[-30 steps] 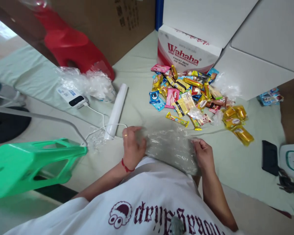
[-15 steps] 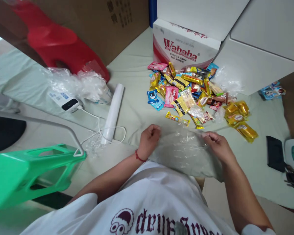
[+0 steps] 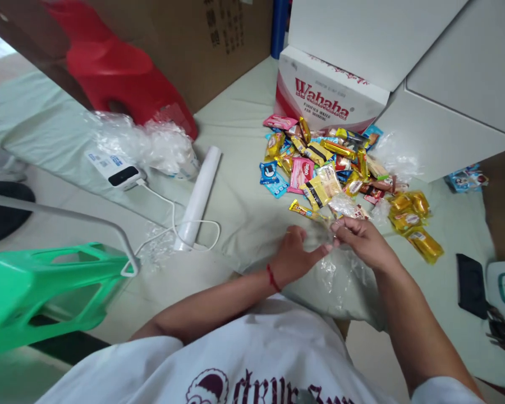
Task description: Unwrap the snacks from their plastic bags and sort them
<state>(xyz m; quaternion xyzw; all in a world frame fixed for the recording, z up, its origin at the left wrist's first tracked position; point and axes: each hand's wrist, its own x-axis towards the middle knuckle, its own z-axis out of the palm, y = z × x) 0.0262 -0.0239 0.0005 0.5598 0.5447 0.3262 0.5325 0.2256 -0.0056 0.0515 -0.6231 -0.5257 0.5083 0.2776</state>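
While both hands pinch the crinkly clear plastic bag (image 3: 340, 275) at its mouth, left hand (image 3: 297, 258) and right hand (image 3: 362, 238) closed on it, bag looks empty; colourful wrapped-snack pile (image 3: 340, 174) lies unpacked just beyond.

Two hands, the left hand (image 3: 295, 259) and the right hand (image 3: 359, 238), are seen on one clear plastic bag (image 3: 340, 280). One snack pile (image 3: 340, 174), too jumbled to count, one Wahaha box (image 3: 324, 95), one white roll (image 3: 197, 196), one green stool (image 3: 50, 286) and one red stool (image 3: 118, 73) are counted.
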